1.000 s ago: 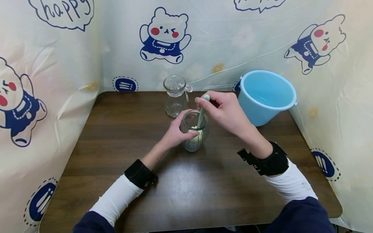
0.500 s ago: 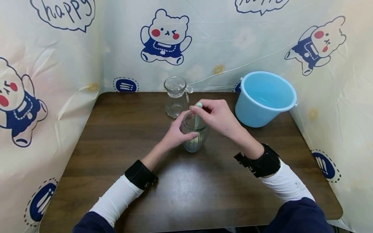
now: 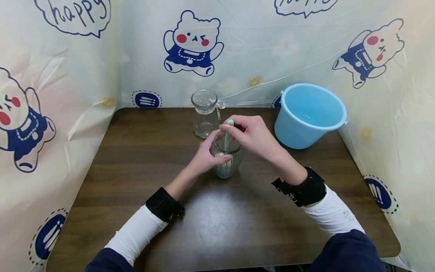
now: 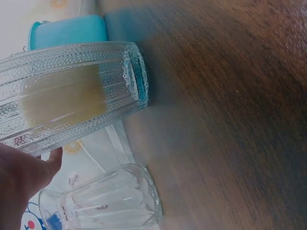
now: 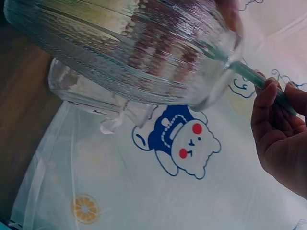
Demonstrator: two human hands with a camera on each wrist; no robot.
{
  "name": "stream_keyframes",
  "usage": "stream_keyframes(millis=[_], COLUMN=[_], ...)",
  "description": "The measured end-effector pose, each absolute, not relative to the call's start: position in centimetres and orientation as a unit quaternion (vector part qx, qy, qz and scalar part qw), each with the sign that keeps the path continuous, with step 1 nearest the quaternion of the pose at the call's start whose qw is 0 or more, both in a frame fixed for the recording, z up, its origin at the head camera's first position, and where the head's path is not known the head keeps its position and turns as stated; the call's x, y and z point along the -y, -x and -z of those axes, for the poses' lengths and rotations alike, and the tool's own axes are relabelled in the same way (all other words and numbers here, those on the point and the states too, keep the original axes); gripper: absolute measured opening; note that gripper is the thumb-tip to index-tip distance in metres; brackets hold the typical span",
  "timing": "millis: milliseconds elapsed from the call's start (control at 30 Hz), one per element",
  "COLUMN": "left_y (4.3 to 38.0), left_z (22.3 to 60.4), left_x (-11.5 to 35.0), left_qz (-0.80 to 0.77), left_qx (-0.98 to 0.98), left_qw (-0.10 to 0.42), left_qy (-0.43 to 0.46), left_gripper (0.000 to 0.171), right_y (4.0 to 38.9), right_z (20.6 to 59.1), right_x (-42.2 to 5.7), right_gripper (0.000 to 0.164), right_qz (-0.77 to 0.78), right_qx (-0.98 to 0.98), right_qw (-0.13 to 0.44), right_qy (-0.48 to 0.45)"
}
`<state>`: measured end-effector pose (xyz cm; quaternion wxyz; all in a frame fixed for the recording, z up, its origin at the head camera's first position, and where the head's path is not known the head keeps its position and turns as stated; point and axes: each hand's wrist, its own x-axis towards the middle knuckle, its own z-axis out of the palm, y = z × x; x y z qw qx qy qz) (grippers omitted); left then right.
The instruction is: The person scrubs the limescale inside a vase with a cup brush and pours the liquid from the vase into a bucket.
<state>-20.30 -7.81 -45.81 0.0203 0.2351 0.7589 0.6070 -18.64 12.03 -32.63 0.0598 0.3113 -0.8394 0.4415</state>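
A ribbed clear glass jar (image 3: 224,173) stands upright on the table in the head view. My left hand (image 3: 206,154) grips it from the left near the rim, thumb across the front and fingers behind. With thumb and fingers, my right hand (image 3: 253,134) pinches the mint-green handle of a sponge brush (image 3: 227,141) over the jar's mouth. The handle slants down into the jar, and the pale yellow sponge head (image 4: 67,96) shows through the glass in the left wrist view. The right wrist view shows the fingers around the handle (image 5: 254,76).
Just behind the jar stands a second clear glass vase (image 3: 204,126), a ribbon bow at its neck. A light-blue bucket (image 3: 295,132) is at the back right. The brown wooden table (image 3: 136,151) ends at a printed plastic sheet (image 3: 244,45) on the back and sides.
My right hand has moved left and down with the brush, so the handle sits lower in the jar and stands more upright. The left hand and jar have stayed put.
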Motion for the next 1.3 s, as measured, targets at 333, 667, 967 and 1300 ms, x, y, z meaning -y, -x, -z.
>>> stream_keyframes(millis=[333,667,967,1300], left_y=[20.3,19.9,20.8,20.8], left_z=[46.2,46.6,46.1,46.4], left_x=[7.7,7.9,7.8,7.4], left_qz=[-0.612,-0.608,-0.608,-0.598], left_qx=[-0.753,-0.758,-0.754,-0.763], left_qw=[0.008,0.014,0.004,0.0], left_qy=[-0.24,-0.235,-0.248,-0.245], left_gripper=[0.08,0.08,0.083,0.083], right_y=[18.3,18.4,18.2,18.3], right_z=[29.3,29.2,28.2,29.3], right_x=[-12.4,-12.8,-12.1,-12.0], right_gripper=[0.01,0.01,0.007,0.008], right_qz=[-0.483,-0.468,-0.369,-0.326], right_qx=[0.808,0.814,0.81,0.824], right_qw=[0.12,0.137,0.231,0.236], right_qy=[-0.316,-0.316,-0.393,-0.399])
